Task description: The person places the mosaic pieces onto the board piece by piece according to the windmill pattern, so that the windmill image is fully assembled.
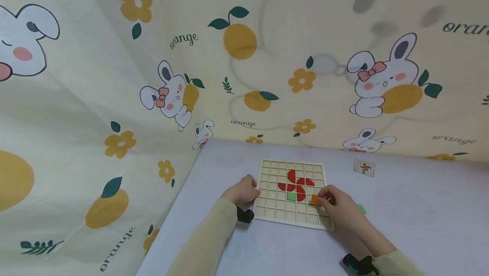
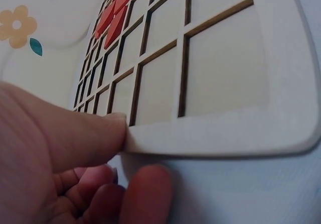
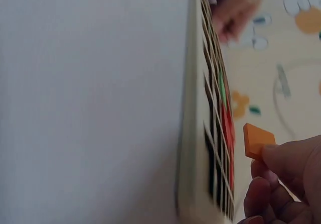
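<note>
A pale wooden grid board (image 1: 275,212) lies on the table. Red rounded pieces (image 1: 300,191) form a pinwheel in its cells, with a light green square tile (image 1: 291,196) just below them. My left hand (image 1: 241,191) holds the board's left edge; in the left wrist view the thumb (image 2: 90,138) lies on the rim and a fingertip (image 2: 150,189) shows beneath it. Between thumb and finger, my right hand (image 1: 341,208) pinches an orange square tile (image 3: 258,139) over the board's right part. In the right wrist view that tile appears tilted, above the grid.
Partly behind my right hand, a green piece (image 1: 362,209) lies on the table. A small pattern card (image 1: 364,168) with a red pinwheel picture rests at the back right. Curtain-like cloth (image 1: 275,68) printed with rabbits and oranges hangs behind and to the left of the table.
</note>
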A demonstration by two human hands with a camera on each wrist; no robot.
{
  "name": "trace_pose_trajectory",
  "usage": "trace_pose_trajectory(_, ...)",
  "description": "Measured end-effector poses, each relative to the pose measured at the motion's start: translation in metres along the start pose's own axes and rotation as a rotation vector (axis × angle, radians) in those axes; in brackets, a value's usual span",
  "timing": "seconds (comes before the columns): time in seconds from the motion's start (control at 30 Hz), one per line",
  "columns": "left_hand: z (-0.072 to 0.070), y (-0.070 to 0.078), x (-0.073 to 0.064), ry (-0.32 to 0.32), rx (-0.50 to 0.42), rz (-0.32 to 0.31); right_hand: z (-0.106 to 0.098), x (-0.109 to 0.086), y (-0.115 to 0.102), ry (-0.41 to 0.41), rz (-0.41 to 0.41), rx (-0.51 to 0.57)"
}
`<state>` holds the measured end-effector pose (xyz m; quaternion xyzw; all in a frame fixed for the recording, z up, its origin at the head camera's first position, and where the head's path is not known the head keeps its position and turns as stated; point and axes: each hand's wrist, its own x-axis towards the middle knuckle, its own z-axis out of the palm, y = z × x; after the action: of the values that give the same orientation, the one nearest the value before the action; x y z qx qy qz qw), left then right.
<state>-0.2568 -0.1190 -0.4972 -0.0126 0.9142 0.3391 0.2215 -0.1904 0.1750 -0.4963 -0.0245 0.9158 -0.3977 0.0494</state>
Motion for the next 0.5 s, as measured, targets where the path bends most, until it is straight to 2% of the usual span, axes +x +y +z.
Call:
trace_pose_trajectory(0.23,0.000,-0.001,0.001,0.009,0.011,0.015,0.034,0.005,-0.021,-0.056,-0.032,-0.001)
trace_pose_trajectory(0.5,0.000,0.000,0.000,0.008,0.008,0.007,0.052,0.013,-0.029,-0.049,-0.028,-0.049)
